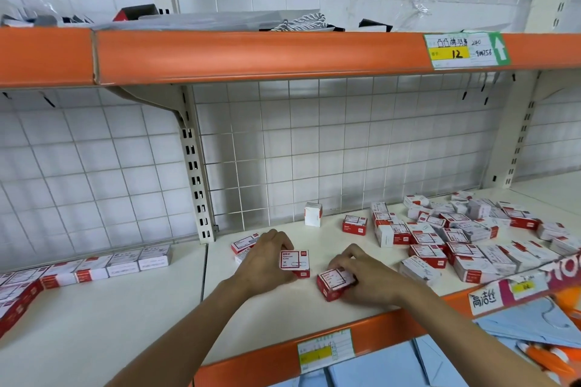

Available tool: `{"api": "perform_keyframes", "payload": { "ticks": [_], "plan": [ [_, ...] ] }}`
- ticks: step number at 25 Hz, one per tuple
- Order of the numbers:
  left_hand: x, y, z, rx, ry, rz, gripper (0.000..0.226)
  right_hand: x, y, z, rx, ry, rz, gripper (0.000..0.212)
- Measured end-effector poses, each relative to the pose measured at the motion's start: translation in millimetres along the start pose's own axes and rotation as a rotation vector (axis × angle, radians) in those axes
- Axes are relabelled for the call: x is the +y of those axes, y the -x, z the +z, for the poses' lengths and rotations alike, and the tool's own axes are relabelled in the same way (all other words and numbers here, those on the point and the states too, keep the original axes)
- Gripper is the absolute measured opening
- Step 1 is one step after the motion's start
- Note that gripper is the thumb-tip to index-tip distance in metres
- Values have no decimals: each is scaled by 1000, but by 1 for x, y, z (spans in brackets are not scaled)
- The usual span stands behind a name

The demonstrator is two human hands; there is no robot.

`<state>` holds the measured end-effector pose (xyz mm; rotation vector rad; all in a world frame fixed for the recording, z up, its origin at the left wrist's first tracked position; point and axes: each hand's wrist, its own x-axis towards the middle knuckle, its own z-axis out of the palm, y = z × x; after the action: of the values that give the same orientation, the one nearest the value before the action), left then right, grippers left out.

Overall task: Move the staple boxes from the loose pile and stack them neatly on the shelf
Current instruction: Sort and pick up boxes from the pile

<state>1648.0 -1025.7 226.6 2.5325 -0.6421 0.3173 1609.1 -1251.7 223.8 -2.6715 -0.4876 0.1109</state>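
Head view
Left hand (265,256): at lower centre of the frame, fingers curled round a red-and-white box (295,262) held upright, label facing the camera, just above or on the shelf; which one could not be told.
Right hand (366,276): just right of the left hand, fingers and thumb gripped a second box (334,283), tilted, resting on the shelf.
The two held boxes: near each other, not touching.
Shelf (125,308): cream board with an orange front edge, running across the lower half of the frame.
Loose pile (465,236): many boxes lay jumbled at the right of the frame, on the same shelf, some flat, some on their sides, several overlapping.
Stray boxes: one white box (313,214) stood upright by the wire grid at centre; one red box (354,224) lay just right of it; two more (244,242) lay partly hidden behind the left hand.
Stacked row (94,269): boxes lined up side by side at lower left, against the grid, bending toward the frame's left edge.
Upper shelf (251,53): orange edge across the top third, with a price tag (465,50) at upper right.
Price labels (325,352): on the lower shelf's front edge, at bottom centre and lower right.
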Motion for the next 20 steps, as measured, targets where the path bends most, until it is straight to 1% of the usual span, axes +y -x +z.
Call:
{"api": "perform_keyframes", "payload": {
  "ticks": [2, 4, 7, 13, 16, 18, 20],
  "plan": [
    [-4, 3, -7, 16, 1, -14, 46, -1, -6, 6, 113, 6, 2, 35],
    [-10, 9, -16, 36, -21, -22, 47, -7, -13, 13, 226, -62, -30, 30],
    [-24, 26, -30, 70, -38, -58, 49, -27, -26, 24, 295, -105, -119, 28],
    [-57, 64, -69, 109, -113, -129, 47, -78, -57, 44, 287, -122, -242, 32],
    [-77, 85, -95, 43, -124, -195, 48, -112, -73, 53, 233, -125, -276, 43],
    [-93, 104, -111, -11, -123, -240, 45, -138, -83, 62, 190, -103, -305, 42],
    [-111, 123, -126, -26, -132, -287, 43, -164, -91, 74, 147, -98, -341, 40]
  ]
}}
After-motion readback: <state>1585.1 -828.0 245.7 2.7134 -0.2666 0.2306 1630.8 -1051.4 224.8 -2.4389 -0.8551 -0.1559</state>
